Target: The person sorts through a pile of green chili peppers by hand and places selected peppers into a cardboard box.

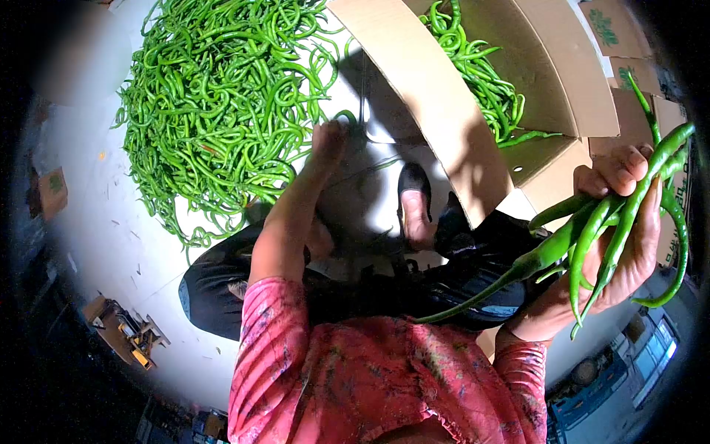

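Several long green peppers (621, 233) are bunched in my right hand (629, 251), raised at the right with the fingers wrapped round them. Their tips hang out on both sides, and one long thin end reaches down toward the red shirt. My left hand (329, 139) is closed at the right edge of a big pile of green peppers (222, 111), with a curved green pepper (345, 115) sticking out at its fingers. Part of that hand is in shadow.
An open cardboard box (421, 74) with green peppers inside stands at the upper right, its near flap folded outward. More printed cartons (617, 74) are behind it. A shoe (414, 181) is on the floor below the box. A blue crate (592, 396) lies at the lower right.
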The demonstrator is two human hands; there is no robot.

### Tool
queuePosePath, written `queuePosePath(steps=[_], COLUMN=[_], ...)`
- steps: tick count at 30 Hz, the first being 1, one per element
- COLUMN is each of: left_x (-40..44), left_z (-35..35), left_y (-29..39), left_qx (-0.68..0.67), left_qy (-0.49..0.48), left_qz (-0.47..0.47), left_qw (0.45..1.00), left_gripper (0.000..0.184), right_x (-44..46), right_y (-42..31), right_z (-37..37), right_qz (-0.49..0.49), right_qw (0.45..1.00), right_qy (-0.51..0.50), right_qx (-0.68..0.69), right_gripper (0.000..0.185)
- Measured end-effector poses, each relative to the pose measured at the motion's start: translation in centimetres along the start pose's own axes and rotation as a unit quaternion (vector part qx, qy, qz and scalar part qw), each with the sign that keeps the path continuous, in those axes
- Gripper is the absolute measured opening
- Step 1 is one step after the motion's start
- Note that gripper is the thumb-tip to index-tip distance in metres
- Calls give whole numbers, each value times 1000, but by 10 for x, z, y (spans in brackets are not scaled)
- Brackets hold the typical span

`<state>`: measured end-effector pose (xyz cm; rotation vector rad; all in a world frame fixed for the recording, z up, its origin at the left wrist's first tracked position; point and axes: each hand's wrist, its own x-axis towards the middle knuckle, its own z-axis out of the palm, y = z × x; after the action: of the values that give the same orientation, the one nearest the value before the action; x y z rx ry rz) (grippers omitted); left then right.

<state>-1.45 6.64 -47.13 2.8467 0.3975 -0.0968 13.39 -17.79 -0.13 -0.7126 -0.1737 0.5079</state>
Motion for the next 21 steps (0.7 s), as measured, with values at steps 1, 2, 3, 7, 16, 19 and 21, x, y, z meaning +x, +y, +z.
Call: queuePosePath(steps=[1, 2, 3, 7, 16, 19, 21], left_x=[-8, -16, -25, -49, -88, -89, -91], left_z=[-3, -5, -11, -7, 9, 0, -11], left_y=[2, 5, 14, 62, 120, 114, 105], left_qx=[-34, -67, -84, -30, -88, -188, -292], left_qy=[3, 3, 16, 157, 52, 2, -24], left_qz=[7, 18, 26, 53, -54, -92, -137], left_qw=[999, 998, 996, 986, 993, 978, 946], left_gripper=[10, 11, 12, 16, 16, 15, 15], right_x=[-1, -2, -3, -6, -1, -2, 0], right_y=[0, 0, 0, -1, -15, -14, -16], right_z=[0, 1, 2, 5, -12, -10, -15], right_qz=[-3, -4, -4, 12, 61, 46, 54], right_qw=[1000, 1000, 1000, 1000, 997, 998, 998], right_qy=[1, 2, 2, -2, -19, -2, -5], right_qx=[-1, -1, -1, 8, 38, 36, 40], right_gripper=[28, 28, 29, 28, 22, 26, 31])
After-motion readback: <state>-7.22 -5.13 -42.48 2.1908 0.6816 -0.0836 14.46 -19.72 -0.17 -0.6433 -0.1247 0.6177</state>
